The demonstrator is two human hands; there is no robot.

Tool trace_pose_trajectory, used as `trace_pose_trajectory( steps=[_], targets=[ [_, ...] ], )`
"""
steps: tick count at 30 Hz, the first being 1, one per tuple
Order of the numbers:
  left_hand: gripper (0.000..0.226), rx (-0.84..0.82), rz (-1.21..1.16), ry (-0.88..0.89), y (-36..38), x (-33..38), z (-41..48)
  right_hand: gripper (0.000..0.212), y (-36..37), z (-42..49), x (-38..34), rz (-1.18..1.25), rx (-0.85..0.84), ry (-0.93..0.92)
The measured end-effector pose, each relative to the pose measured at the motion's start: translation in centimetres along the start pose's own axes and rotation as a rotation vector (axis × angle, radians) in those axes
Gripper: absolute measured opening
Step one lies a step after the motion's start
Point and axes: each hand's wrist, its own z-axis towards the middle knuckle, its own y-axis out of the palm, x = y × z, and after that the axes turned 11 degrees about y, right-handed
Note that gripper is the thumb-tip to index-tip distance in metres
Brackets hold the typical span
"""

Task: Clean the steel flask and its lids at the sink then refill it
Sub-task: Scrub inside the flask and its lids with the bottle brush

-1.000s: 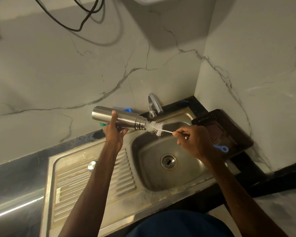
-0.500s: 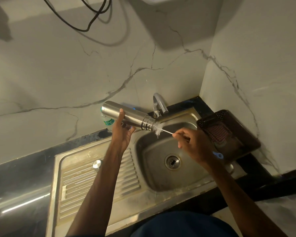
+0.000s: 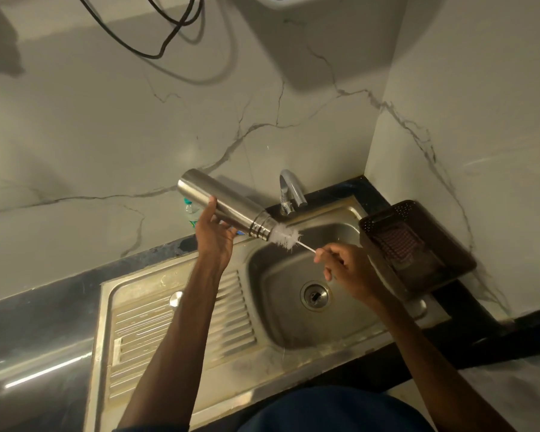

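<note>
Steel flask (image 3: 222,202) tilted over sink (image 3: 272,307), gripped in left hand (image 3: 214,236); bottle brush (image 3: 286,236) at its mouth, pinched in right hand (image 3: 351,269).

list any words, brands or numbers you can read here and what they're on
No text can be read in this view.
Label on the plastic bottle behind the left hand: green and white, too small and blurred to read.
On the steel flask: no marking shows on the visible side.
On the bottle brush: no marking shows.
</note>
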Motion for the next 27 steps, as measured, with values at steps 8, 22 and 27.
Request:
trace_pose_trajectory(
  steps=[8, 22, 27],
  targets=[
    [0.049, 0.259, -0.017, 0.205, -0.9, 3.4, 3.4, 0.023, -2.2, -0.5, 2.1, 0.021, 0.053, 0.105],
    [0.079, -0.027, 0.067, -0.128, -1.1, 1.0, -1.9, 0.026, -1.0, 0.2, 1.3, 0.035, 0.086, 0.183],
    [0.069, -0.106, -0.067, -0.258, -0.5, -1.7, -4.2, 0.027, -0.8, 0.7, 1.0, 0.099, 0.076, 0.200]
  ],
)
